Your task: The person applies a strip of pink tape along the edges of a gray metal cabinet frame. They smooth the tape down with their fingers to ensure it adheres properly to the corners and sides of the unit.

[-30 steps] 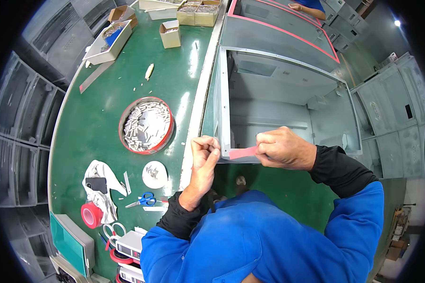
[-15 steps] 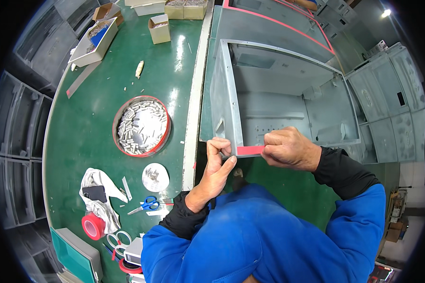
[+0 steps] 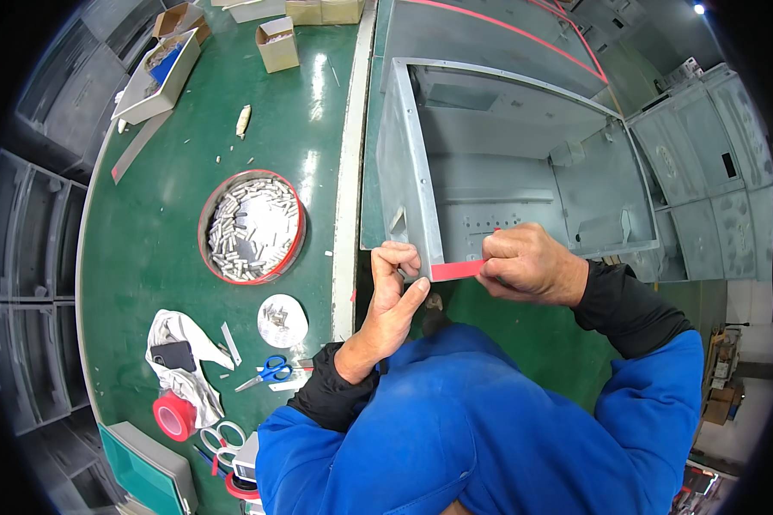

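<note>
On your left is a green tabletop (image 3: 159, 249), then a gray box (image 3: 489, 180). Your left hand (image 3: 386, 316) curls at the box's near left corner; I can't tell if it's pinching. Your right hand's (image 3: 532, 266) fingers pinch 1 pink tape strip (image 3: 457, 271) along the near edge.

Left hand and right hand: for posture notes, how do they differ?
The left hand is at the near left corner of the grey metal box; the right hand farther right along its near edge. The right hand grips the pink tape; the left hand's thumb points toward its left end. The right hand is bunched; the left hand's thumb stands apart from its curled fingers. Both are bare.
</note>
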A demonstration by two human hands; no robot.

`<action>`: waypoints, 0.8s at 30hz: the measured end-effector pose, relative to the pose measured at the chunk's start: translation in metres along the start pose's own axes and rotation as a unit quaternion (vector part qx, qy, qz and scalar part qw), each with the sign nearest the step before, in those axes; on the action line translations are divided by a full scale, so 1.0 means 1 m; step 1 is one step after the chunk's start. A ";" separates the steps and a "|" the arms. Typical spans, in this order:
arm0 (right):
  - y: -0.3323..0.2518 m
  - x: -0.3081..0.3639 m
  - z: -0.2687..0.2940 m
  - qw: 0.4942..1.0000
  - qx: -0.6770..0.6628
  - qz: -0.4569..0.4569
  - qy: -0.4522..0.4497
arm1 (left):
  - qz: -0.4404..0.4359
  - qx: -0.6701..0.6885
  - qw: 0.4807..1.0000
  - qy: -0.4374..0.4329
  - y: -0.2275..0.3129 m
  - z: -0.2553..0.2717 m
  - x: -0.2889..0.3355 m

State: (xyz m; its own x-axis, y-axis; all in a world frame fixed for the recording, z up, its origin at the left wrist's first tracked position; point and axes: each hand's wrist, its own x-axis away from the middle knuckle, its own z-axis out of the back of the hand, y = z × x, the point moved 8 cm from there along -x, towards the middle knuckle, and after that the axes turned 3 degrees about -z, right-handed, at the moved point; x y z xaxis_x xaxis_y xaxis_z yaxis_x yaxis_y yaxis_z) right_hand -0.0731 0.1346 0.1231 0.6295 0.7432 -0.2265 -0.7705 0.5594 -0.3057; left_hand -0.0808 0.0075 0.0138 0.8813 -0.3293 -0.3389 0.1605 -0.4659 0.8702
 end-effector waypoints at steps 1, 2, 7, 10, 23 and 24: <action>0.000 0.000 0.000 1.000 -0.004 -0.004 -0.004 | -0.001 0.002 1.000 0.001 0.000 0.000 0.000; 0.001 0.000 0.000 1.000 -0.008 -0.008 -0.008 | -0.001 0.003 1.000 0.000 0.000 0.000 0.000; 0.002 -0.001 0.001 1.000 -0.017 -0.008 -0.005 | 0.007 0.041 0.999 0.015 0.001 -0.001 -0.001; 0.001 0.000 0.001 1.000 -0.018 -0.005 -0.001 | 0.019 0.042 0.999 0.019 0.000 -0.001 0.000; 0.000 -0.001 0.001 1.000 -0.019 -0.007 0.003 | 0.010 0.006 1.000 0.003 0.002 -0.001 -0.002; 0.000 -0.001 0.001 1.000 -0.021 -0.007 0.004 | 0.019 0.021 1.000 0.008 0.002 -0.002 -0.002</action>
State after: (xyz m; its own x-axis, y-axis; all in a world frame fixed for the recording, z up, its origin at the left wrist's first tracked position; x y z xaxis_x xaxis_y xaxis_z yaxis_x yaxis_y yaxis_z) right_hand -0.0742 0.1342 0.1247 0.6417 0.7321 -0.2287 -0.7564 0.5546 -0.3470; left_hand -0.0812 0.0082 0.0171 0.8932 -0.3347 -0.3004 0.1087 -0.4877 0.8662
